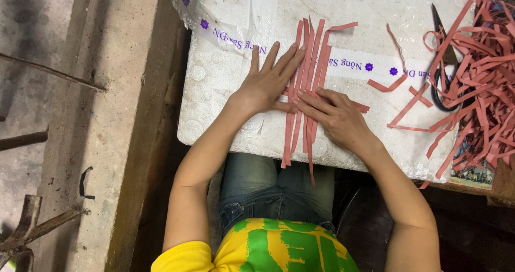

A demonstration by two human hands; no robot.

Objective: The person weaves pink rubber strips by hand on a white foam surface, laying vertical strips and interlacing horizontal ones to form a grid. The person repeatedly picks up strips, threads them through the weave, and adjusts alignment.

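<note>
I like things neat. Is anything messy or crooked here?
Yes. One red strip lies curled and alone on the white foam box, away from the straight strips under both hands. A tangled strip pile half buries the scissors.

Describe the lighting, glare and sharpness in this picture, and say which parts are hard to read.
Head view: soft, even light on the white foam box, with mild glare on its plastic wrap; the left hand, right hand and the red paper strips under them are sharp; the scissors are half buried in loose strips; below the box edge the scene falls into deep shadow.
</note>
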